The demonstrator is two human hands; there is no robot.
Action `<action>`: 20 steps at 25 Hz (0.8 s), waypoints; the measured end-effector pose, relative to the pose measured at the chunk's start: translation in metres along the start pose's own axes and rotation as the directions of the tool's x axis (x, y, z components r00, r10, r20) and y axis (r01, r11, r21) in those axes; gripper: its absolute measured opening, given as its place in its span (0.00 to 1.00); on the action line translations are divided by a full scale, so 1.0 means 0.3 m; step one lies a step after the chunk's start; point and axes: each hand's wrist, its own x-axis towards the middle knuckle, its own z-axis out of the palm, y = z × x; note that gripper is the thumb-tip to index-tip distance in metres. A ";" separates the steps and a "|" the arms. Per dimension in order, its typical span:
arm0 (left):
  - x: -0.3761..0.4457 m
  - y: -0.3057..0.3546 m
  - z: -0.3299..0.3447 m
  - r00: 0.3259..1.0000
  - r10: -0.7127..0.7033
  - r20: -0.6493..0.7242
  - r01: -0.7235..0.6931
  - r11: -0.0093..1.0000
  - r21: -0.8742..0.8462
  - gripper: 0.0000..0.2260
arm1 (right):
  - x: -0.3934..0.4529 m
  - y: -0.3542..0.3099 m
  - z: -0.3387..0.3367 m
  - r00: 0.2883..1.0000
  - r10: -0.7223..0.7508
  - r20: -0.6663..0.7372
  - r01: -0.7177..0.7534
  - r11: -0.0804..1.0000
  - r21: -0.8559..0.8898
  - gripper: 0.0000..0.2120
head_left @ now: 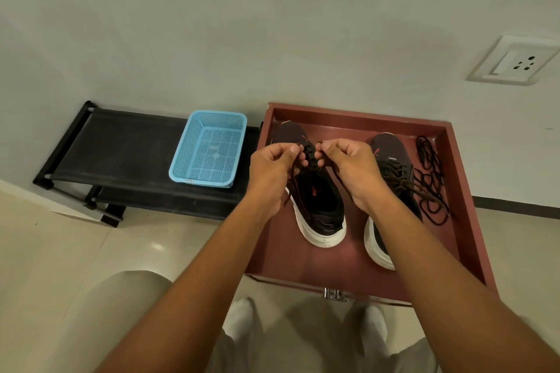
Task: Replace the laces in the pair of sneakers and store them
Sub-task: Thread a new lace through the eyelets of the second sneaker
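Observation:
Two dark sneakers with white soles stand in a reddish-brown tray [466, 191]. Over the left sneaker [318, 206] my left hand [269, 169] and my right hand [354, 172] each pinch one end of a brown lace [341, 180] near the eyelets. The lace ends trail down beside the shoe's opening. The right sneaker [391, 160] carries a brown lace through its eyelets and is partly hidden by my right forearm. A loose black lace [430, 182] lies coiled in the tray to the right of it.
A light blue mesh basket [209, 150] sits on a low black rack [121, 151] left of the tray, against the wall. A wall socket [515, 62] is at the upper right. My knees and white socks show at the bottom, above the tiled floor.

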 end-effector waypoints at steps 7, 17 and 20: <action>0.005 -0.031 0.037 0.995 0.038 -0.097 -0.039 0.999 -0.006 0.06 | -0.014 0.023 0.010 1.000 -0.016 0.026 0.017 0.999 -0.038 0.11; 0.017 -0.013 0.027 1.000 0.018 -0.022 -0.014 0.991 0.133 0.07 | -0.012 0.005 0.000 0.994 0.105 -0.028 -0.102 0.992 0.079 0.09; 0.016 -0.012 0.026 1.000 0.016 0.017 -0.018 0.987 0.162 0.07 | -0.013 0.006 0.008 0.989 0.146 -0.033 -0.143 0.985 0.092 0.08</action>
